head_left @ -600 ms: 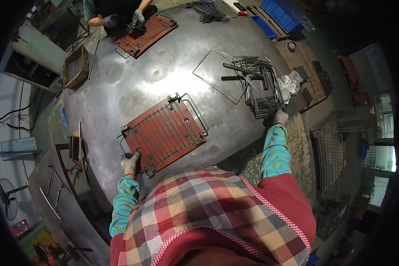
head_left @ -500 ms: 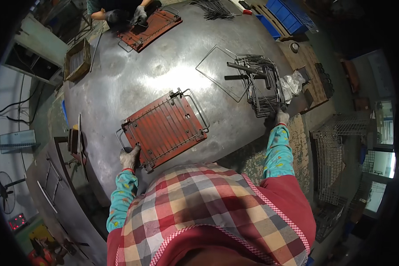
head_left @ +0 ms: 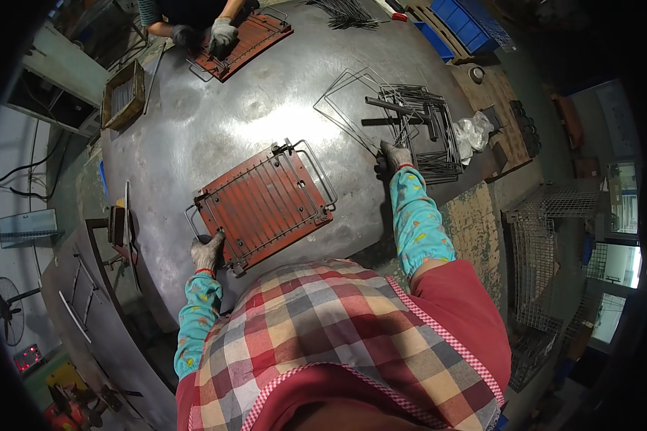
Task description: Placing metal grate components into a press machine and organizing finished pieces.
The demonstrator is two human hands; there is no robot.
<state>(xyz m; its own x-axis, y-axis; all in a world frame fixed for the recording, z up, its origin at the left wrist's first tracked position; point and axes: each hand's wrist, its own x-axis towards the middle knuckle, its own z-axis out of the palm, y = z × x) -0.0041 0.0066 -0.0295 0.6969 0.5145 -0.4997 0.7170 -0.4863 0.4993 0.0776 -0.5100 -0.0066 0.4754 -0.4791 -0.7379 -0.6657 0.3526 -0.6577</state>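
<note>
Left gloved hand [head_left: 207,253]: fingers curled round seven-o'clock corner of red ribbed rectangular metal plate [head_left: 262,205], which lay on grey metal tabletop [head_left: 187,147]. Right gloved hand [head_left: 395,156], two o'clock from plate: fingers pinched thin rectangular wire frame [head_left: 346,129].

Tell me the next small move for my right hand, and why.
Probably ease the wire frame left, clear of the pile of bent wires, toward the red plate. Your right hand is at the frame's near end and seems to grip it, while your left hand is at the plate's near-left corner.
</note>
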